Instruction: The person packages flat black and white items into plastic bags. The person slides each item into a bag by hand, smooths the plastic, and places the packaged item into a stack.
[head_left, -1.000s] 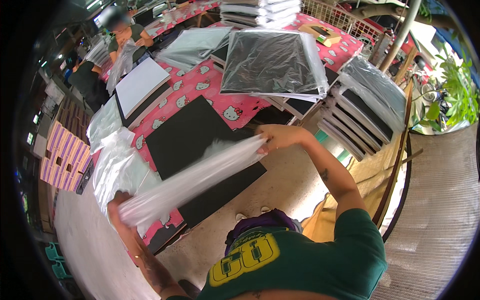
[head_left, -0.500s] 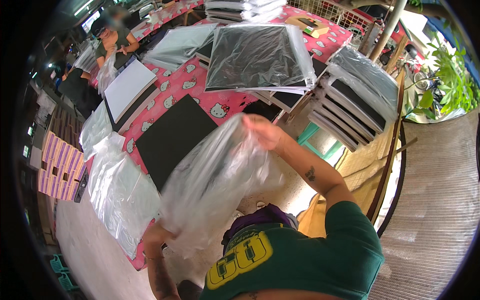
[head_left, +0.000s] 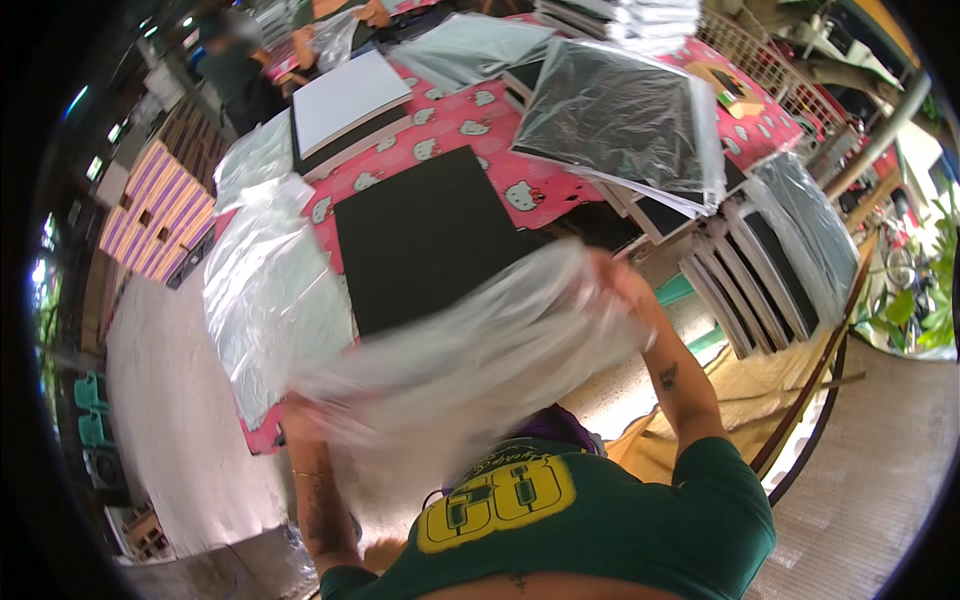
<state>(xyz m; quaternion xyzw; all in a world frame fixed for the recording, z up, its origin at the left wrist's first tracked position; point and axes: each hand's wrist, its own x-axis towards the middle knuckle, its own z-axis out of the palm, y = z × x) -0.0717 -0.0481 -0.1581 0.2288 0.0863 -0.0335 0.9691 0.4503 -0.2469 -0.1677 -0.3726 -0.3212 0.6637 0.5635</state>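
Between my hands a clear plastic bag [head_left: 470, 350] is stretched sideways, blurred by motion. My left hand [head_left: 305, 418] closes on its left end, low beside the table's near corner. The right end is gripped by my right hand [head_left: 622, 285], held higher. Just beyond the bag lies a flat black board [head_left: 425, 235] on the pink table; the bag overlaps its near edge. To its left is a pile of clear plastic bags [head_left: 270, 290] hanging over the table edge.
A plastic-wrapped black board [head_left: 620, 120] tops a stack at the back right. More wrapped boards [head_left: 765, 270] are stacked at the right. A white board [head_left: 350, 95] lies on a dark stack at the far left. Two people work beyond the pink patterned table [head_left: 470, 125].
My left hand has risen and my right hand has moved right and slightly down, pulling the bag wider and more level. The whole view has turned, shifting the table's things.
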